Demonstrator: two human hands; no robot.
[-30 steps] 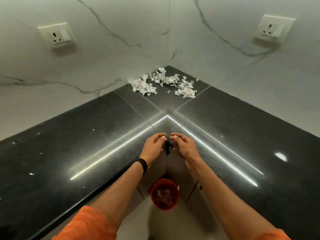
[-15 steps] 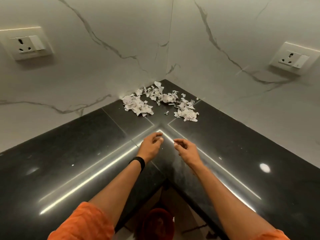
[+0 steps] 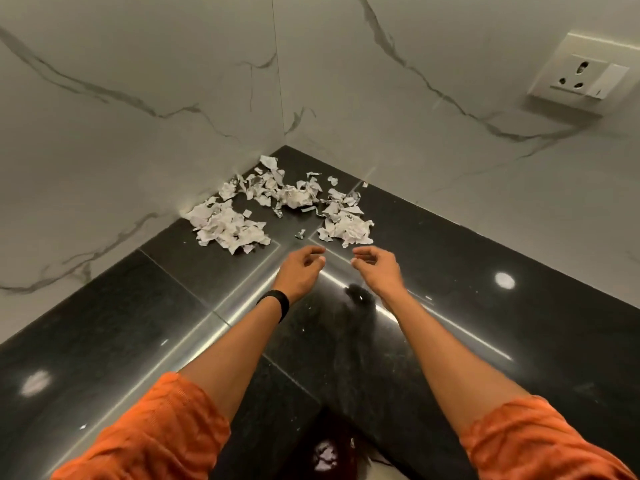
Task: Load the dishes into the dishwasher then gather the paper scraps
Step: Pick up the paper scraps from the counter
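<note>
Two sleeves of bright orange fabric covered the person's upper arms at the near edge of the view. The orange left sleeve (image 3: 149,434) was bunched in soft, crinkled folds of fine-textured cloth, its hem lying about the elbow. The orange right sleeve (image 3: 540,441) looked the same, rumpled along its edge. Beyond the hems the forearms were bare. A narrow, smooth black wristband (image 3: 275,303) circled the left wrist just behind the bare left hand (image 3: 298,271). The right hand (image 3: 377,270) was bare too.
</note>
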